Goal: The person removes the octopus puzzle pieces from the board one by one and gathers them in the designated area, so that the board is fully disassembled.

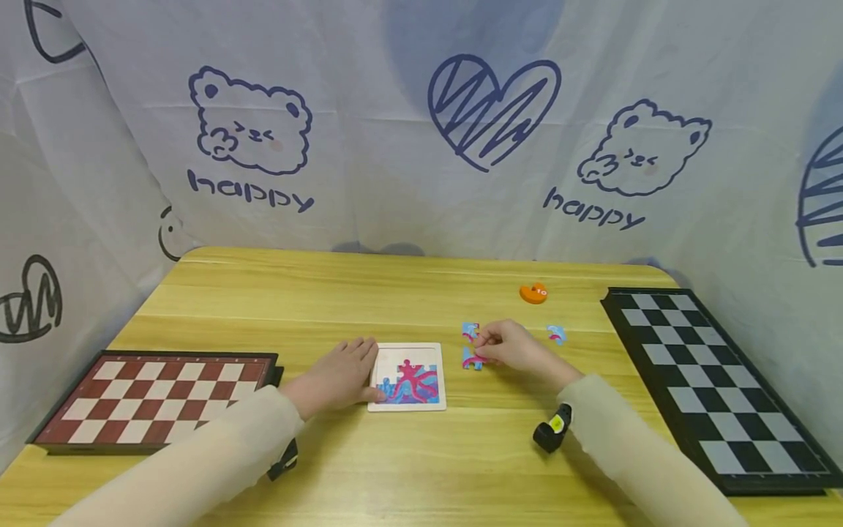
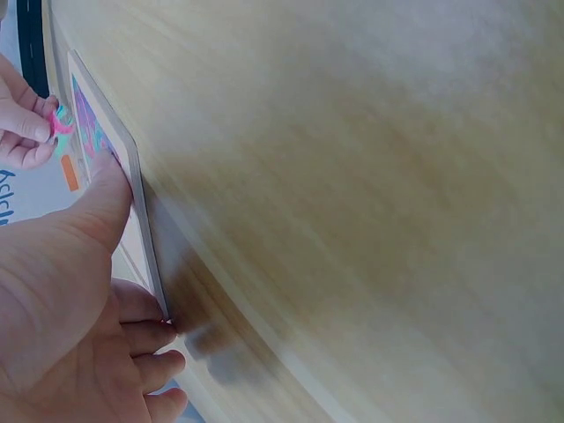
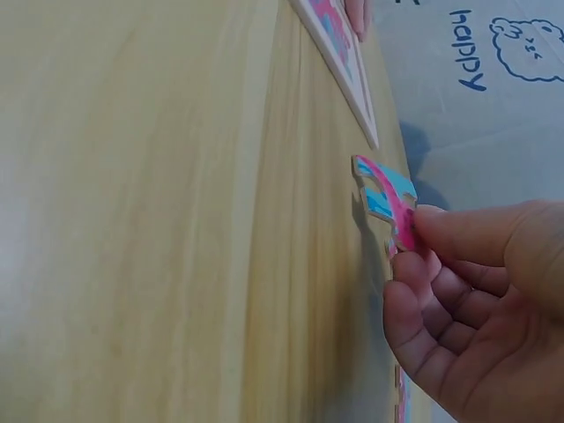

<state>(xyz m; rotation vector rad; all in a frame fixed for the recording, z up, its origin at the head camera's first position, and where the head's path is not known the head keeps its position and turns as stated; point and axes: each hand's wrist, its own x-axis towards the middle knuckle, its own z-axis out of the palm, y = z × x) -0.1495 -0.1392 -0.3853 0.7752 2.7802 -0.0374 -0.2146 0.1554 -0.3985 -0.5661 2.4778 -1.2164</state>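
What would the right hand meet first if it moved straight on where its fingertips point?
Probably the puzzle tray, at its right rim, beyond the puzzle piece the right hand pinches; height is unclear, so it might pass above.

Red-and-white checkerboard [image 1: 154,395] at left, black-and-white checkerboard [image 1: 718,388] at right, small orange object [image 1: 532,295], printed cloth [image 1: 382,146] behind

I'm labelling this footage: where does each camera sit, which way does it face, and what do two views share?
Head: worn on the head, facing forward and down over table and tray; left grip, right grip and sleeves show.
Left wrist: on that wrist, looking at the left grip at the tray; the right grip shows small at the left edge.
Right wrist: on that wrist, looking at the right grip pinching a piece; some of the left grip shows at the top.
Shared: both wrist views show tray and piece.
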